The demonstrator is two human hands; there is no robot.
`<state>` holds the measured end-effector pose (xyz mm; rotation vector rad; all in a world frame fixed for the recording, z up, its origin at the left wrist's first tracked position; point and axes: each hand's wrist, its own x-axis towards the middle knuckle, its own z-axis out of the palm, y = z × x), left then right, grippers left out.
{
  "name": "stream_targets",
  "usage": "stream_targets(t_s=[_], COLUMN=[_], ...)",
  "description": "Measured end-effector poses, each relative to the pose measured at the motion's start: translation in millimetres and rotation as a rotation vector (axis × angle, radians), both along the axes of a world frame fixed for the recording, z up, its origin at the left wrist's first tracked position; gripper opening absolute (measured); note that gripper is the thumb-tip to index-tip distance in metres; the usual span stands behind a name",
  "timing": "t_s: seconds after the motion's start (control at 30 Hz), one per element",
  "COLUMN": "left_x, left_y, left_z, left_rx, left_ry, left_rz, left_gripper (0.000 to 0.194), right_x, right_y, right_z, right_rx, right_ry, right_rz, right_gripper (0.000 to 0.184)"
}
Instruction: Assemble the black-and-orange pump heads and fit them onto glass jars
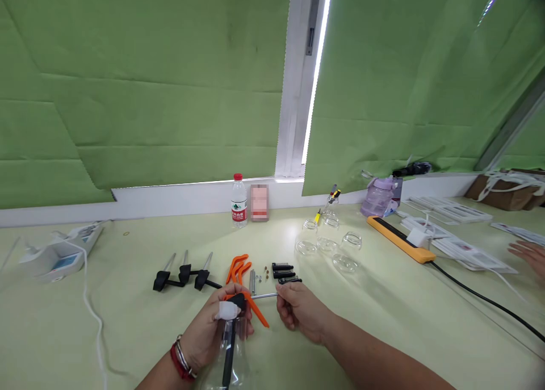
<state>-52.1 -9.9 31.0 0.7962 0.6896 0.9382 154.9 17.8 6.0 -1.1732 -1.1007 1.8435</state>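
Note:
My left hand (202, 330) is closed around the neck and black head of a clear bottle (238, 353). An orange lever (259, 315) slants out of that head, and a dark tube runs down inside. My right hand (300, 310) pinches the end of a thin metal rod (264, 296) that reaches to the head; where it meets the head is partly hidden by fingers. Just beyond my hands lie several loose orange levers (234, 267), metal pins (252, 282), tiny brass-coloured pieces (267, 272) and black parts with springs (284, 269).
Black heads with tubes (160, 281) lie at left, near a white power strip (68, 259) and its cable. A water bottle (239, 205) stands by the wall. Clear vessels (346, 262), an orange power strip (400, 239) and a purple jug (377, 197) are at right. Another person's hand (530, 254) shows far right.

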Motion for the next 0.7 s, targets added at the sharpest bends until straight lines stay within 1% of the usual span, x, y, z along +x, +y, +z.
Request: stream_targets(t_s=[0.1, 0.17, 0.23, 0.33, 0.4, 0.47, 0.53, 0.67, 0.7], left_x=[0.5, 1.0, 1.3, 1.5, 1.4, 1.3, 1.0, 0.6, 0.6], left_y=[3.4, 5.6, 7.7, 9.7, 10.4, 10.9, 11.2, 11.3, 11.3], left_z=[-4.9, -7.0, -8.1, -8.8, -9.1, -9.7, -10.1, -9.9, -9.7], left_rx=[-0.068, -0.093, -0.098, -0.085, -0.083, -0.087, -0.086, -0.08, -0.08], left_ry=[0.111, 0.186, 0.216, 0.215, 0.219, 0.221, 0.218, 0.199, 0.195], left_rz=[0.086, 0.144, 0.168, 0.172, 0.175, 0.187, 0.203, 0.21, 0.211], left_gripper=[0.018, 0.014, 0.013, 0.011, 0.009, 0.009, 0.009, 0.01, 0.01], right_x=[0.2, 0.9, 1.0, -0.3, -1.4, -2.3, -3.7, -9.9, -11.8], right_y=[2.6, 5.5, 8.4, 12.3, 14.7, 17.2, 20.0, 25.4, 26.4], right_z=[-7.8, -9.7, -9.7, -8.8, -8.4, -7.6, -5.9, -0.3, 0.9], right_rx=[0.174, 0.248, 0.231, 0.136, 0.128, 0.163, 0.17, 0.08, 0.079], right_ry=[-0.031, -0.053, -0.069, -0.133, -0.162, -0.135, -0.115, -0.226, -0.233], right_rz=[0.017, 0.024, 0.026, 0.017, 0.008, 0.001, 0.0, 0.022, 0.018], right_gripper=[0.036, 0.036, 0.039, 0.045, 0.041, 0.033, 0.031, 0.034, 0.032])
